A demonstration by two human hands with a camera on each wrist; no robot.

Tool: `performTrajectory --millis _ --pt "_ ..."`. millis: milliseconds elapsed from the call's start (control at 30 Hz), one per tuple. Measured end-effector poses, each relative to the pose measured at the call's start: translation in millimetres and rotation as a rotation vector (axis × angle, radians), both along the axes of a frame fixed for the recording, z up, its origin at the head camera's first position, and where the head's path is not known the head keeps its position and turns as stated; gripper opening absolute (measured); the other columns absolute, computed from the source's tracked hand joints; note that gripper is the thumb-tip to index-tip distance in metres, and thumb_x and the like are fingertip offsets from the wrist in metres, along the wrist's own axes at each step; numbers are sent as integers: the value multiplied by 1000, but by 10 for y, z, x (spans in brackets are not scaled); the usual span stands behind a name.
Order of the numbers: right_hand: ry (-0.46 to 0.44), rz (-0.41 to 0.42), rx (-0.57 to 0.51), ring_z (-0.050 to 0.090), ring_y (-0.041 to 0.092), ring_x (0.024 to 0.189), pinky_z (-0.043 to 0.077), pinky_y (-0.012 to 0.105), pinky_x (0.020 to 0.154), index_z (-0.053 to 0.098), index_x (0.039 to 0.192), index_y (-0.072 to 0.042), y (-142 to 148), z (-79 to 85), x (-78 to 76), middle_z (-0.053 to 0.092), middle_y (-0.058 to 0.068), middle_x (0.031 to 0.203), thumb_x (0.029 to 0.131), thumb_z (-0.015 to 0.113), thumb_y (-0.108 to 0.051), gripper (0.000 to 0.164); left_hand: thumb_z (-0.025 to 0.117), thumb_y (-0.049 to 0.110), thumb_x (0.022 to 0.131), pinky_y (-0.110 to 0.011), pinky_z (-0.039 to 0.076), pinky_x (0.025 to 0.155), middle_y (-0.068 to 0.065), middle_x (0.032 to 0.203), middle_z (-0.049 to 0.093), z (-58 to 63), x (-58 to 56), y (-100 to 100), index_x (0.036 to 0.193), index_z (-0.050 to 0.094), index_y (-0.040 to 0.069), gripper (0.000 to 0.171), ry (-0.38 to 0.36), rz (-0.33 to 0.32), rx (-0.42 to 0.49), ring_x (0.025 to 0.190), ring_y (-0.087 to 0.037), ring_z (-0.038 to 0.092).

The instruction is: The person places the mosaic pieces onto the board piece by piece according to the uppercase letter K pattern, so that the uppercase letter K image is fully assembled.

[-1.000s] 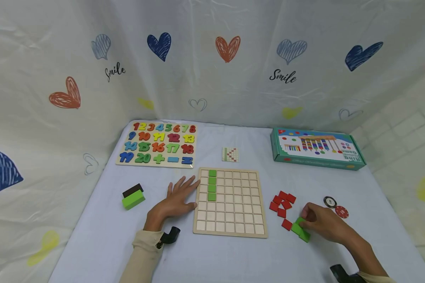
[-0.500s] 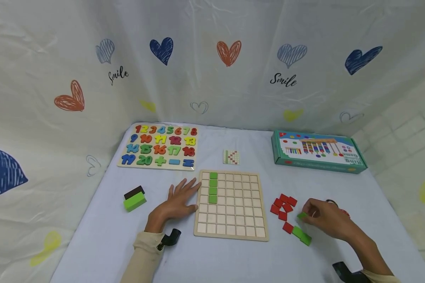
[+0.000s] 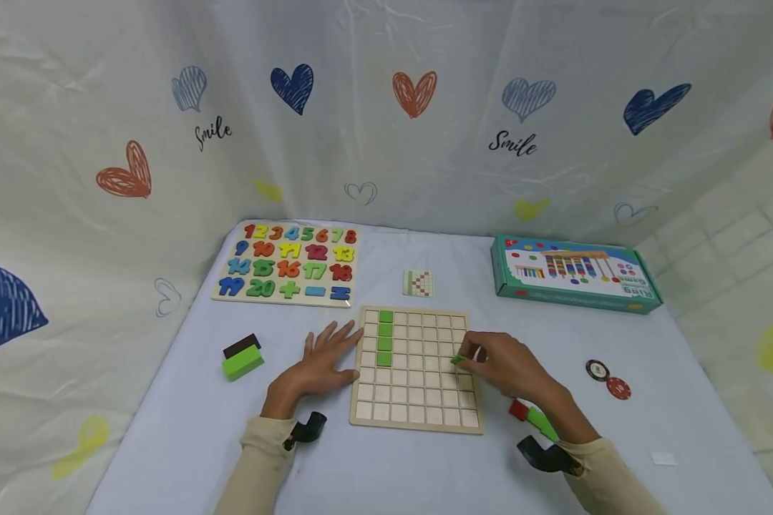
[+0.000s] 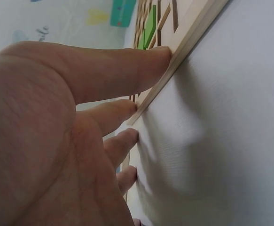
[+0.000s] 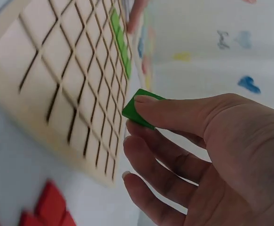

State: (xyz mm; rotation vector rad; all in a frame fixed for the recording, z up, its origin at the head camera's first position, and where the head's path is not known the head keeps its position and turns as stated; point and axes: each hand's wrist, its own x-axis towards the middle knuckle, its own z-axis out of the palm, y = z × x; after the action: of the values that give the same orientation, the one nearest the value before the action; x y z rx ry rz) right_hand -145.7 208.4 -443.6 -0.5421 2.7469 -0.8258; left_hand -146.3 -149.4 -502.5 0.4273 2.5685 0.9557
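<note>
Here, the right grip (image 3: 505, 361) pinched a green square tile (image 5: 132, 110) over the wooden grid board (image 3: 416, 395); the left grip (image 3: 318, 368), wide, touched its edge.

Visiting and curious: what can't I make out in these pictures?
How many red tiles: head view, the right hand hides some; right wrist view, blurred and cut off by the bottom edge.
Held green tile: head view, partly covered by that hand; right wrist view, by its thumb.
Small card: head view, details too small.
</note>
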Motion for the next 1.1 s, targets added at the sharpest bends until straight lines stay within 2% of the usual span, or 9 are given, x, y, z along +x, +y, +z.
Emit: performTrajectory --millis 133,333,567,800,1100 --pt "9 50 -15 61 8 79 49 28 62 73 91 -24 -289 -106 -44 70 -13 85 95 81 -19 10 72 17 97 -70 -9 126 -8 177 21 -9 0 7 167 35 16 80 -5 5 1 165 -38 1" --pt "25 80 -57 59 7 78 49 26 63 79 97 -19 -669 -243 -32 71 -13 85 94 82 -17 5 70 19 97 -68 -11 126 -9 178 19 -38 1 -3 168 33 16 80 -19 -4 -2 165 -38 -1" --pt "1 125 -110 62 4 76 52 25 65 76 99 -18 -990 -339 -41 70 -13 84 92 83 -16 10 69 22 99 -68 -11 126 -8 178 17 -48 -25 -14 169 31 17 80 -6 -12 -9 165 -37 -2" --pt "-39 151 -112 61 4 75 51 25 64 75 98 -20 -1122 -416 -64 70 -12 85 95 81 -16 7 70 24 100 -68 -10 127 -5 179 16 -17 -49 -20 169 30 19 81 -12 -8 -38 166 -36 -2" --pt "8 116 -84 59 4 76 51 26 64 79 97 -20 -1154 -461 -42 68 -12 87 94 82 -18 4 70 22 99 -68 -9 126 -5 179 17 -15 -34 -17 169 31 19 80 -15 -9 -32 166 -36 -1"
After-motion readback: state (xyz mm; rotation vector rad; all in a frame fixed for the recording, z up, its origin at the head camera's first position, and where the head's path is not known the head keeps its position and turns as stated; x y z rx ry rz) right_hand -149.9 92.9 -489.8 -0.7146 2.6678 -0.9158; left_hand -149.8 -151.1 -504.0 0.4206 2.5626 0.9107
